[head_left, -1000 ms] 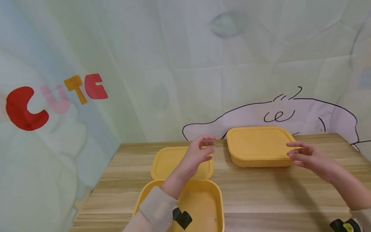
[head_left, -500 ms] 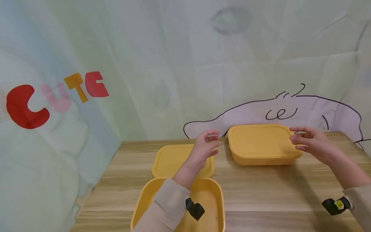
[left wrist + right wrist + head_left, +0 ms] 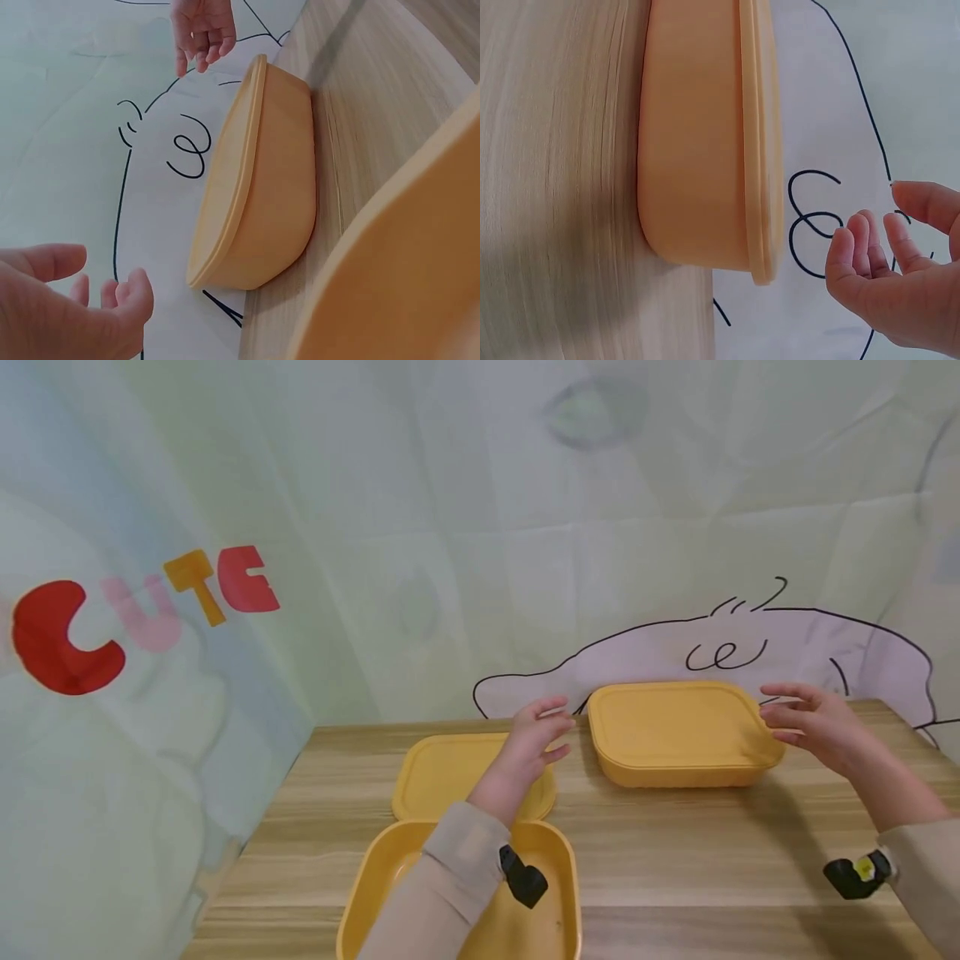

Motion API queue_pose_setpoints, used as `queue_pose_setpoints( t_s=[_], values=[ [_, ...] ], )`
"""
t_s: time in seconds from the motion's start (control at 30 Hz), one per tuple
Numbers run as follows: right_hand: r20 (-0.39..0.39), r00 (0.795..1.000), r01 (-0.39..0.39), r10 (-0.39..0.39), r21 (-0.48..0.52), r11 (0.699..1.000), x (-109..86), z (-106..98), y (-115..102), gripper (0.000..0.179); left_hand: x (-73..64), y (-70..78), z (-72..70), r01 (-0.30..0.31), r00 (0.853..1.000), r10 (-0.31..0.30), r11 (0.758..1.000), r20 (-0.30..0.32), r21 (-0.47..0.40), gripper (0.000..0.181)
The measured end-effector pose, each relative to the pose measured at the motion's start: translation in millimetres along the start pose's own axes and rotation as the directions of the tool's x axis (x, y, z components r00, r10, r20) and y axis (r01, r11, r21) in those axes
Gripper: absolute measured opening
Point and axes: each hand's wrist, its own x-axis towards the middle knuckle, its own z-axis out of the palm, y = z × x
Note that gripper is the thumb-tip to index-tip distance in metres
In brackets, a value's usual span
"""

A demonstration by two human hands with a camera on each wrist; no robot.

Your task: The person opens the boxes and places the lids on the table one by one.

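Note:
A yellow lidded box (image 3: pixel 678 727) stands at the back of the table, its lid on. My left hand (image 3: pixel 528 747) hovers to its left, above a flat yellow lid (image 3: pixel 442 777), with fingers loosely bent and nothing held. Over the box's right end is my right hand (image 3: pixel 817 727), fingers also relaxed and holding nothing. Both wrist views show a gap between the hands and the lidded box (image 3: pixel 262 180). Closer to me lies a yellow box (image 3: pixel 558 893) without a lid, its left part hidden by my left sleeve.
The wood-grain table (image 3: pixel 675 860) ends at a pale printed curtain (image 3: pixel 450 568) behind and to the left. Bare tabletop lies between the lidless box and my right arm. Each wrist carries a small black device (image 3: pixel 525 881).
My left hand has shifted slightly right and away from me. The right hand has risen a little and drawn right, off the lidded box's edge. The boxes have stayed put.

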Motion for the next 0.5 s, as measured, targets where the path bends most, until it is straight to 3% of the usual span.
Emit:
queue_pose_setpoints(
  t_s=[0.4, 0.5],
  values=[
    [-0.046, 0.997, -0.065, 0.066, 0.021, 0.998, 5.7, -13.9, 5.4, 0.03, 20.1, -21.4, 10.6, 0.044, 0.998, -0.047, 0.996, -0.037, -0.078, 0.041],
    [-0.079, 0.994, -0.079, 0.076, -0.035, 0.996, 6.3, -18.3, 7.7, 0.029, 23.8, -26.9, 12.8, 0.048, 0.997, -0.053, 0.996, -0.059, -0.077, 0.04]
  ],
)
